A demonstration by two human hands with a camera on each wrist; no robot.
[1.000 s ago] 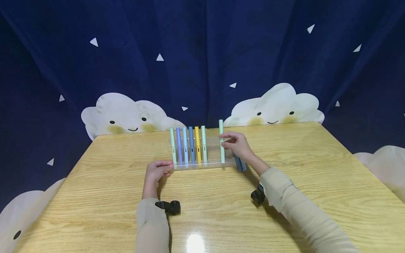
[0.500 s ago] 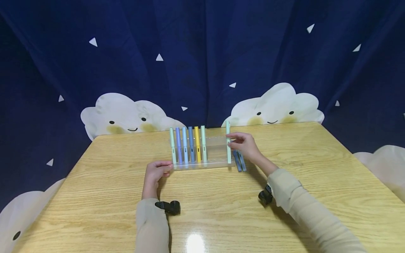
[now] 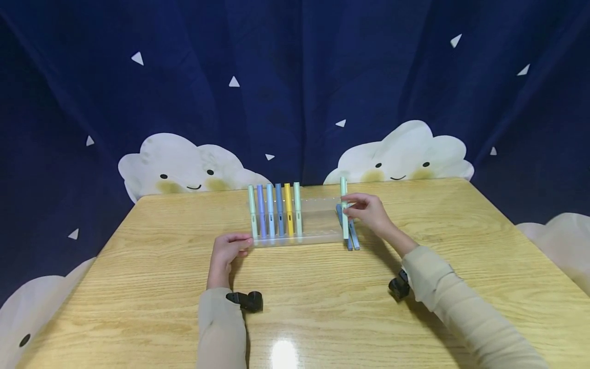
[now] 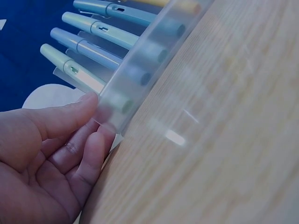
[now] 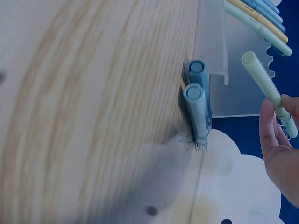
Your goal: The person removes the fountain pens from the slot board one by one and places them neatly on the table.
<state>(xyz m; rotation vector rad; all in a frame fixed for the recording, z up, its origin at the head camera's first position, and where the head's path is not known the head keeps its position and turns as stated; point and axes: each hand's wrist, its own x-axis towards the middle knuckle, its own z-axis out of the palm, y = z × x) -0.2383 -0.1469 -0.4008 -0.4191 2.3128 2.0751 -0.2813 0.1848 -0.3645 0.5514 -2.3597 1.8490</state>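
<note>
My left hand (image 3: pixel 226 253) pinches the near left corner of a clear plastic pen rack (image 3: pixel 320 218), thumb on its frosted front lip (image 4: pixel 108 112) in the left wrist view. Several capped pens stand side by side in the rack's left part: mint, purple (image 3: pixel 261 210), light blue, darker blue, yellow (image 3: pixel 289 210), and another mint pen (image 3: pixel 297 210). With thumb and fingers, my right hand (image 3: pixel 371 212) holds a mint green pen (image 5: pixel 259 74) upright at the rack's right end. The right wrist view shows this pen apart from the rack.
Two blue pens, a darker one (image 5: pixel 197 70) and a lighter one (image 5: pixel 195 105), lie together on the wooden table (image 3: pixel 304 287) just past the rack's right end. A dark blue curtain (image 3: pixel 299 92) with white clouds hangs behind the table.
My right hand has carried the mint pen rightward along the rack to its right end, uncovering more of the two blue pens. The left hand has stayed at the rack's corner.
</note>
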